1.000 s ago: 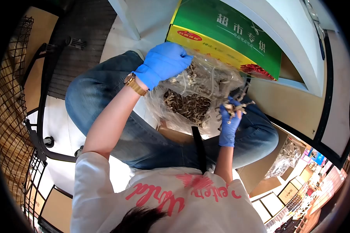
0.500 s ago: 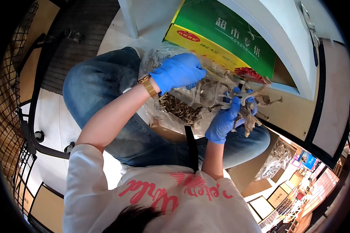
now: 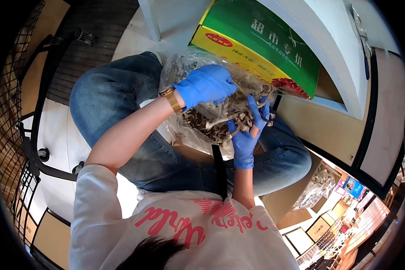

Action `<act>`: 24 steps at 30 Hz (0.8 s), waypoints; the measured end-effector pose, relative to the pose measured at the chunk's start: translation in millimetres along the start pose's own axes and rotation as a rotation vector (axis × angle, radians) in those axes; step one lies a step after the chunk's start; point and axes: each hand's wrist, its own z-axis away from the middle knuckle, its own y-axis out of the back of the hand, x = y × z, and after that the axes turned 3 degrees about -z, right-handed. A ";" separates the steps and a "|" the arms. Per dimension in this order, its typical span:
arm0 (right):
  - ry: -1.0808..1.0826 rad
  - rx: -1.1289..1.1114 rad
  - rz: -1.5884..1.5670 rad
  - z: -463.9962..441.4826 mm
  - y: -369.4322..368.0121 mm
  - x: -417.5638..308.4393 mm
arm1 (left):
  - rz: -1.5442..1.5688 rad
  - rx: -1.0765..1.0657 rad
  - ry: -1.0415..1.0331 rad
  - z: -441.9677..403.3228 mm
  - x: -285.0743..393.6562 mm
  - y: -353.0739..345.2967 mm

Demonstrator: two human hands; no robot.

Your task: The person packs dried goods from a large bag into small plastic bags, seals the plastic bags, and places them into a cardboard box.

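Note:
My left hand, in a blue glove, is closed on the upper edge of a clear plastic bag. Inside the bag's opening lie brown dried mushrooms. Blue-gloved too, my right hand is at the right side of the opening, palm up. Its fingers curl round a loose bunch of long-stemmed dried mushrooms, with some stems sticking out to the left over the bag. The bag sits between my bent legs.
A green and yellow carton stands just beyond the bag, under a white curved furniture edge. To the left are a black wheeled frame and a wire basket. An open cardboard box with plastic is at the right.
My right hand has moved left with the bunch of dried mushrooms, from beyond the bag's right side to its opening. My left hand has stayed on the bag.

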 end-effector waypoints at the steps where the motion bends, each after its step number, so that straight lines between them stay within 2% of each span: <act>1: -0.002 0.001 0.000 0.0 1.6 0.2 | -0.026 -0.001 -0.012 0.3 0.6 -0.1; 3: -0.018 -0.082 0.089 -1.8 6.4 -2.3 | -0.031 0.007 -0.021 -1.0 -1.8 -3.5; 7: -0.103 -0.059 0.105 1.0 9.9 -11.2 | -0.014 -0.010 -0.032 -4.3 -8.9 -8.5; 16: -0.087 -0.152 -0.038 -10.6 28.2 -31.8 | -0.175 0.033 -0.088 -1.9 -8.6 -8.0; 24: -0.175 -0.222 -0.144 -18.0 55.1 -43.3 | -0.133 0.038 -0.066 -1.5 -9.4 -7.9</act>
